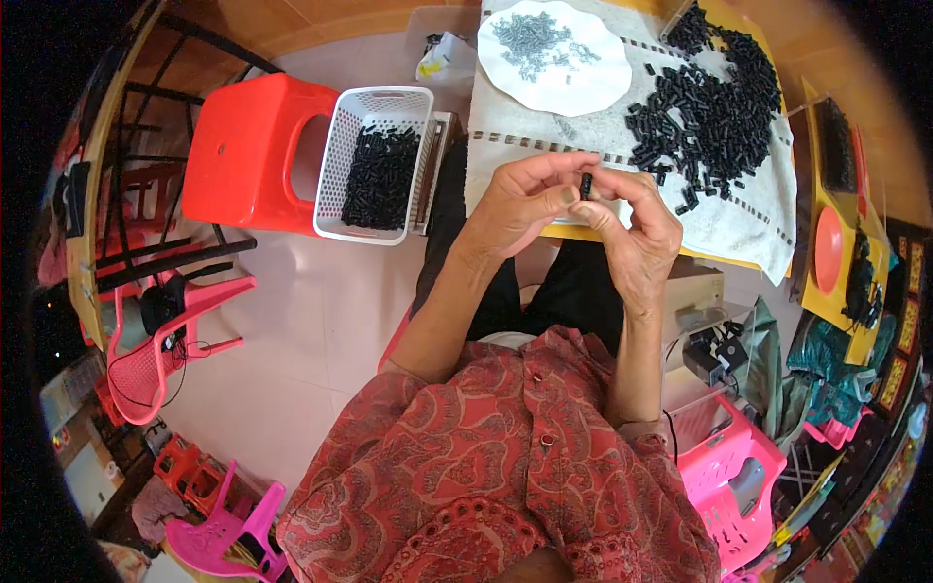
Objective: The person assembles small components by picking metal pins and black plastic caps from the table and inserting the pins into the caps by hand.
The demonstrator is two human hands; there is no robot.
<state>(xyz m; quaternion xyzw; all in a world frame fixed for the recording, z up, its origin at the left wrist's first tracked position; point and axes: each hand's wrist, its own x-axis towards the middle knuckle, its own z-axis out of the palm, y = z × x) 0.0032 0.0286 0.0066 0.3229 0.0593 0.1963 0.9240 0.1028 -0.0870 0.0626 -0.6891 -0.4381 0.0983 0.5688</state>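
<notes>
The fingers (569, 190) of both hands meet at the near edge of the table, and between them sits one small black tube (586, 184), standing about upright. The left hand (525, 199) closes its thumb and first fingers toward the tube from the nine o'clock side. The right hand (637, 228) pinches it from the three o'clock side, its fingertips pressed on the tube. So both hands are clamped on this one piece, and the hands touch each other there.

Under the hands lies a white cloth (748, 223) that covers the table (719, 257) and hangs a little over its near edge. At one o'clock from the hands, on the cloth, is a big loose heap of black tubes (714, 107), some of them scattered close to the right hand. At twelve o'clock stands a white plate (554, 58) with a small pile of grey screws (533, 39) on it.

At ten o'clock, beside the table, a white plastic basket (374, 165) holds more black tubes, and it rests against a red plastic stool (248, 151). Farther at eight o'clock is a pink plastic chair (160, 340) on the pale floor. At four o'clock, low beside the person, stands a pink basket (734, 476). The person wears a red patterned shirt (486, 466).
</notes>
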